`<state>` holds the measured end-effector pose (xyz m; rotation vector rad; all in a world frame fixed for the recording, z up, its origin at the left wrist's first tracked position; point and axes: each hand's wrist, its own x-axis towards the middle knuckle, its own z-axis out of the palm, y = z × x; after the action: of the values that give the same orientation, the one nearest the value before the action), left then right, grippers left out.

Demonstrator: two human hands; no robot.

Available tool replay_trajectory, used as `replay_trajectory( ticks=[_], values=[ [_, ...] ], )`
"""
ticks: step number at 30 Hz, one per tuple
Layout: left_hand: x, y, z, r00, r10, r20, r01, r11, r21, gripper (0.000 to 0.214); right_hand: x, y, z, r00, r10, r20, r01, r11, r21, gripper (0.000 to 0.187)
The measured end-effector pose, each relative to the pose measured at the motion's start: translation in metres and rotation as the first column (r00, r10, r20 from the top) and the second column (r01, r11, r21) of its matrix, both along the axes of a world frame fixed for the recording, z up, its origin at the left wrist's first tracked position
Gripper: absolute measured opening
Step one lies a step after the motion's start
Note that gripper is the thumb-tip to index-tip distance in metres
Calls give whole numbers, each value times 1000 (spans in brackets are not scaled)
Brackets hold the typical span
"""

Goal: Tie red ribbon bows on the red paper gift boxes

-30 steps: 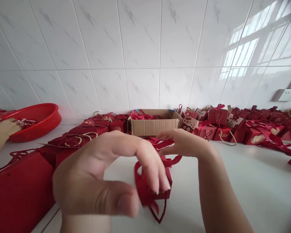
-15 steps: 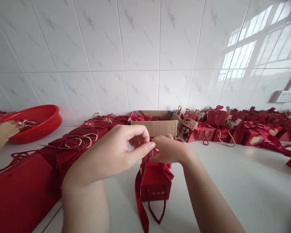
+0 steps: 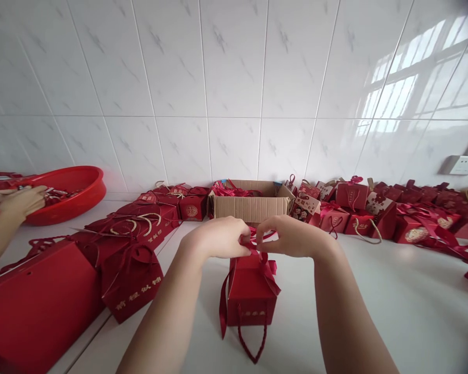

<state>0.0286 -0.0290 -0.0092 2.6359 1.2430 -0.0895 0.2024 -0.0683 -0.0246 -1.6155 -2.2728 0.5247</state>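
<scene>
Box [image 3: 251,298]: on the worktop [image 3: 300,332]; likely light, stiff card, so I'd hold its sides.
Ribbon [image 3: 223,306]: soft, probably slippery.
Left hand [image 3: 226,236], right hand [image 3: 286,236]: fingertips pinching ribbon atop the box.

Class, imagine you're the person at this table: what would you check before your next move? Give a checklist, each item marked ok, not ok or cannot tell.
1. Small red box upright on the table: ok.
2. Left hand and right hand both at the box's top: ok.
3. No ribbon end hanging loose: not ok, one hangs down the box's left side.
4. Knot made in the ribbon: cannot tell, fingers cover much of the top.
5. Cord handle away from the fingers: ok, it hangs at the front.
6. Co-worker's hands away from the box: ok, they're at the red basin.
</scene>
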Motion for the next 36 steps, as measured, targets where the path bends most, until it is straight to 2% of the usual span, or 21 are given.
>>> replay_trajectory(
  ticks=[3,6,9,12,15,20,24,26,29,32,36],
  values=[
    [0,-8,4,987,-45,155,36,997,61,15,-2,2,-3,999,27,-46,-29,999,-31,20],
    [0,-17,6,965,-69,251,36,990,134,14,-6,3,-4,998,37,-60,-38,999,-15,15],
    [-2,-19,3,981,-15,193,-18,985,170,12,-6,2,-3,997,38,-66,-36,999,31,12],
    [-5,-15,-1,994,84,69,-92,989,116,8,-3,1,-2,995,26,-92,-20,998,63,15],
    [-6,-10,-1,994,103,42,-106,992,70,7,2,0,-2,997,-10,-79,17,996,84,14],
    [-4,-14,4,970,-16,243,-24,987,161,12,4,2,-5,993,-103,-53,108,988,108,10],
    [-1,-22,5,903,-121,413,-2,959,284,10,-2,2,-5,974,24,-225,31,971,237,18],
    [0,-23,4,907,-106,408,-41,941,336,20,-3,2,-4,949,64,-308,38,948,315,24],
    [-3,-19,3,938,-37,343,-94,930,355,22,-1,2,-3,935,8,-355,137,914,382,31],
    [-6,-14,2,955,13,296,-116,936,332,17,3,3,-4,938,-48,-343,185,906,381,33],
    [-3,-7,0,964,43,262,-116,956,270,8,6,3,-4,937,-61,-344,198,904,379,32]
  ],
)
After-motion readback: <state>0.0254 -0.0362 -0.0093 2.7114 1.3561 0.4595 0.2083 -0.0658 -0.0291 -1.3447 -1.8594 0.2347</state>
